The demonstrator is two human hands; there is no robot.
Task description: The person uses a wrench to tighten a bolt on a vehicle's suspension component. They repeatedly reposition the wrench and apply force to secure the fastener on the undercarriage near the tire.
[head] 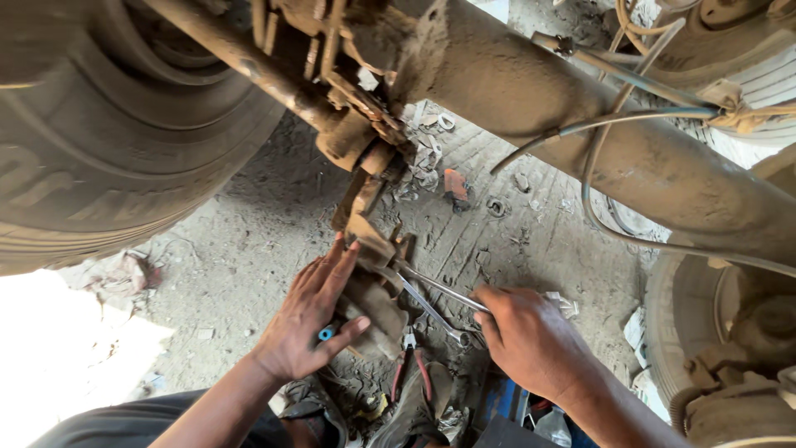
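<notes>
Right hand [531,340]: grip closed around the near ends of two slim metal wrenches [431,297], fingers wrapped tight. The wrenches run up and left from the fist to a rusty bracket [373,249], where their far ends meet the metal.

Left hand [311,319]: fingers spread and pressed flat against the left side of the same bracket, thumb out to the right. Grip apart, not clamped on anything. A small blue item [327,333] shows at the palm by the thumb; whether it is held or lies beneath the hand cannot be told.

The bracket hangs low at the middle of the scene, between the two hands, at the bottom of a dirt-caked linkage that comes down from a rusty rod [249,62]. Just near of it, red-handled pliers [409,365] lie on the ground.

Surroundings: a large tyre [108,141] fills the far left. A thick mud-coated axle tube [580,124] crosses from top centre to the right, with thin hoses [630,120] looping along it. A second wheel [705,332] stands at right. The dirt floor [249,241] is dusty, with scraps and washers scattered on it.
</notes>
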